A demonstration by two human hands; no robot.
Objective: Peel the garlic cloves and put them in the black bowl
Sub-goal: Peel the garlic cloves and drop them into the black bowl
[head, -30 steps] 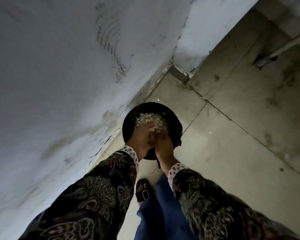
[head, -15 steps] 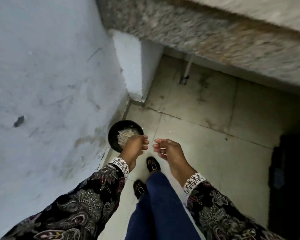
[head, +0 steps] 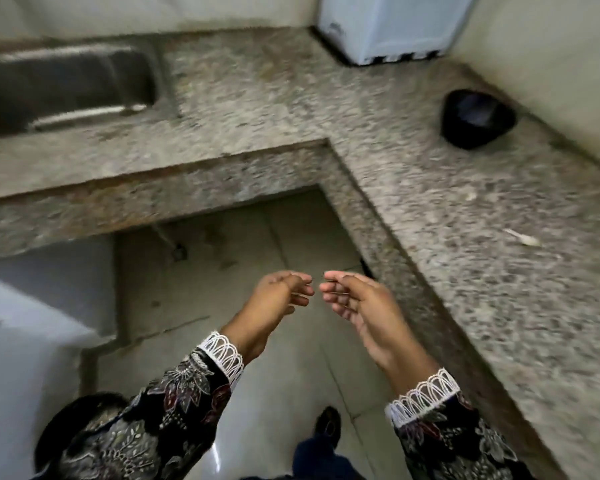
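Note:
A black bowl (head: 477,119) stands on the granite counter (head: 326,109) at the far right, close to the wall; its inside is too blurred to read. My left hand (head: 278,296) and my right hand (head: 357,299) hang in the air over the floor in front of the counter corner. Their fingertips nearly meet. Both have loosely curled fingers and hold nothing. Two pale scraps, perhaps garlic skin (head: 522,237), lie on the counter's right wing.
A steel sink (head: 66,84) is set into the counter at the left. A white appliance (head: 392,26) stands at the back. A black bin (head: 59,424) sits on the floor at lower left, mostly hidden by my left sleeve. My shoe (head: 328,424) shows below.
The view has swung up from the black floor bin holding peels to the counter. Both hands have lifted away from the bin and parted slightly.

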